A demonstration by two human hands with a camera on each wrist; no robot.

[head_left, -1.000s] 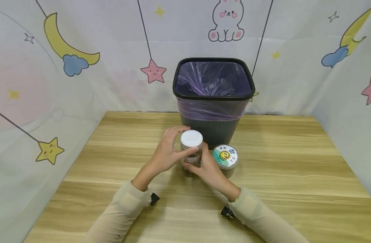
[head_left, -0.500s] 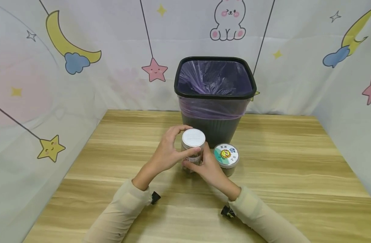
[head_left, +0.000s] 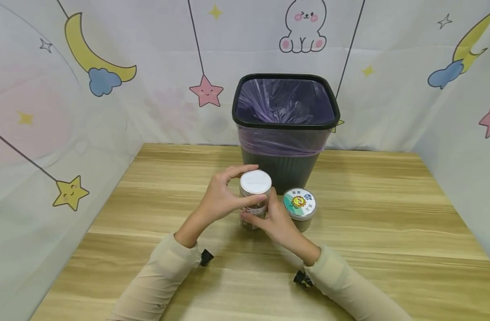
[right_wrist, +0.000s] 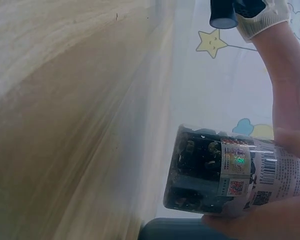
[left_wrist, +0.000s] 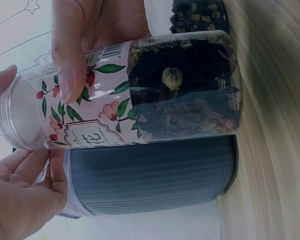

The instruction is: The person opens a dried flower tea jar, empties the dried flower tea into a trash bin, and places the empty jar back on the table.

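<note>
A clear jar of dried flower tea (left_wrist: 185, 90) stands upright before the bin, its pink flowered label facing the left wrist view. My left hand (head_left: 221, 198) grips its round white-topped lid (head_left: 255, 182) between thumb and fingers. Lower down, my right hand (head_left: 279, 220) holds the jar body around the label, thumb in front. In the right wrist view, the label's barcode side (right_wrist: 267, 170) shows between the fingers. Just right of that hand is a shorter tub (head_left: 300, 205) with a sunflower picture on its lid. Whether the jar's base touches the table cannot be told.
A dark waste bin (head_left: 285, 165) lined with a purple bag stands directly behind the jar and tub. Wood-grain table (head_left: 373, 223) spreads to both sides. A white printed curtain (head_left: 165, 80) encloses the back and sides.
The whole head view has shifted slightly. Both hands keep their hold on the jar and lid; the left fingers sit slightly differently at the lid's far edge.
</note>
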